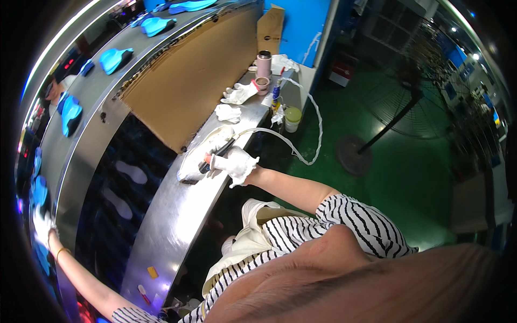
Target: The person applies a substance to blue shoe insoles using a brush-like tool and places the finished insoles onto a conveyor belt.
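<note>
At the far left rim, my left hand [43, 223] in a white glove reaches over the conveyor belt. It is beside a blue shoe-shaped piece [40, 191]; its fingers look stretched out, and whether they touch the piece is hard to see. My right hand [235, 164], also gloved in white, is closed around a slim black-handled tool [219, 153]. A white hose [277, 133] runs from near the tool toward the back of the bench. Under and beside this hand lies a whitish, wrapped-looking pad [196, 161] on the metal bench [167, 215].
More blue pieces [114, 60] lie along the belt [89, 102]. A cardboard sheet [188, 75] stands between belt and bench. White gloves [239, 94], a pink flask [264, 64], a cup [262, 85] and a green-lidded jar [292, 118] are at the back. A floor fan [390, 126] stands right.
</note>
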The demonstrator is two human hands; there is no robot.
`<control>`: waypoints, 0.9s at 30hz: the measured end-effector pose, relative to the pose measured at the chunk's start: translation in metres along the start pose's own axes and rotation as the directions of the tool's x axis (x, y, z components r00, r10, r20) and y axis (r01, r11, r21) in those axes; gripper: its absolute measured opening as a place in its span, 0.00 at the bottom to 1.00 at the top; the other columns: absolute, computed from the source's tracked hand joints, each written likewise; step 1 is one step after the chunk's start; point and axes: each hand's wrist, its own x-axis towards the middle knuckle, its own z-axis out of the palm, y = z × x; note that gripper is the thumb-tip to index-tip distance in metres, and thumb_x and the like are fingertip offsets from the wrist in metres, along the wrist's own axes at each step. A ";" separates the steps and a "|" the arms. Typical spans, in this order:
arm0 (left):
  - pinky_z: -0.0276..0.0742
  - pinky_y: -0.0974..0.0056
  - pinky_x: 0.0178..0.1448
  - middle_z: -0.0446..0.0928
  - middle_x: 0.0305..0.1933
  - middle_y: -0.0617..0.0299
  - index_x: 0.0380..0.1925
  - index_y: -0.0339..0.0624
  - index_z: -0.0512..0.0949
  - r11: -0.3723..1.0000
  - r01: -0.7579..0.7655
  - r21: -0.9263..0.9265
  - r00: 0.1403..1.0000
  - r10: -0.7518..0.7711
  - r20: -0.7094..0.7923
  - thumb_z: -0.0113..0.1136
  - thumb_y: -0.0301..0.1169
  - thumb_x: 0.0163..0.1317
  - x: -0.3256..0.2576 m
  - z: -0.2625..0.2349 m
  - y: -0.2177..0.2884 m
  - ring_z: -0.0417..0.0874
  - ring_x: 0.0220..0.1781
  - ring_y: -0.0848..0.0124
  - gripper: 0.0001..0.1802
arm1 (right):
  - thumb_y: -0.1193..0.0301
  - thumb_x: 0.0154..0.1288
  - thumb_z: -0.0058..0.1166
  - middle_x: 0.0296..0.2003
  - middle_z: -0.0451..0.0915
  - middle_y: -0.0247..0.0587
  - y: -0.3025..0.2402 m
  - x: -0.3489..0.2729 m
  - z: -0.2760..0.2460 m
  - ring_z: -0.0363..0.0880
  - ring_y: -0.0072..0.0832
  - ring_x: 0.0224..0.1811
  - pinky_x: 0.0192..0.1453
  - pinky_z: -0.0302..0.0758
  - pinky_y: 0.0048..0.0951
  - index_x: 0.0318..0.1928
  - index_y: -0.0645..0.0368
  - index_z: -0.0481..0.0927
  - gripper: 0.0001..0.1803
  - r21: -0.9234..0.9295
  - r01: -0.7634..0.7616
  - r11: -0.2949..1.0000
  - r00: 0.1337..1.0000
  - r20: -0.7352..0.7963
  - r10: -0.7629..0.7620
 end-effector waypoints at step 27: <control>0.78 0.56 0.47 0.78 0.42 0.36 0.13 0.39 0.75 -0.802 0.471 -0.367 0.851 0.304 0.428 0.36 0.57 0.68 -0.253 -0.039 0.196 0.80 0.40 0.55 0.37 | 0.78 0.54 0.62 0.35 0.78 0.36 0.052 0.000 0.023 0.77 0.22 0.37 0.44 0.75 0.24 0.40 0.62 0.74 0.14 -0.242 0.096 0.965 0.979 0.200 -0.047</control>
